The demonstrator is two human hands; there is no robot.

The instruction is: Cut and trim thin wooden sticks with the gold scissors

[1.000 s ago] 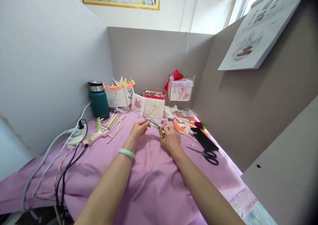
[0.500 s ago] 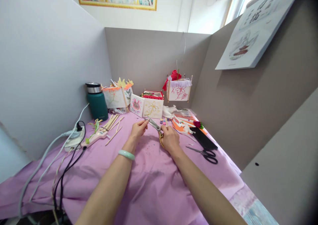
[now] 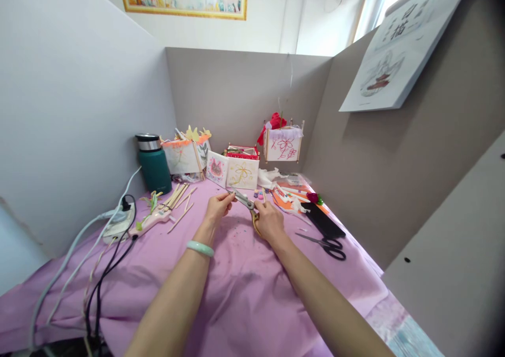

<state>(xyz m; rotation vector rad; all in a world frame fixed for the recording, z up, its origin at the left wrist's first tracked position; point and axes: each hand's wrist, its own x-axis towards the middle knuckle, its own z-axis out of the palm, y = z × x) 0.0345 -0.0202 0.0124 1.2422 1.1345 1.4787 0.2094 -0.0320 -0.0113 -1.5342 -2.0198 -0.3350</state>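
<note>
My right hand (image 3: 269,219) is wrapped round the gold handles of a pair of scissors (image 3: 245,202), whose silver blades point up and to the left. The blades reach to the fingertips of my left hand (image 3: 219,210), which are pinched together; whatever they hold is too small to make out. A pale green bangle (image 3: 200,248) circles my left wrist. Both hands are above the purple tablecloth (image 3: 240,273). Just beyond them stand white panels with drawings, one with a yellow flower (image 3: 243,174). Small coloured pieces (image 3: 258,194) lie close to the scissor tips.
On the left are a teal bottle (image 3: 155,167), wooden sticks (image 3: 181,217), a pink glue gun (image 3: 152,219) and a power strip (image 3: 118,225) with cables. To the right lie black scissors (image 3: 329,246) and a black phone (image 3: 321,220). A decorated box (image 3: 283,145) hangs at the back.
The view has tilted slightly. Both hands stay almost in place, with the scissors still between them and the blades a little closer together.
</note>
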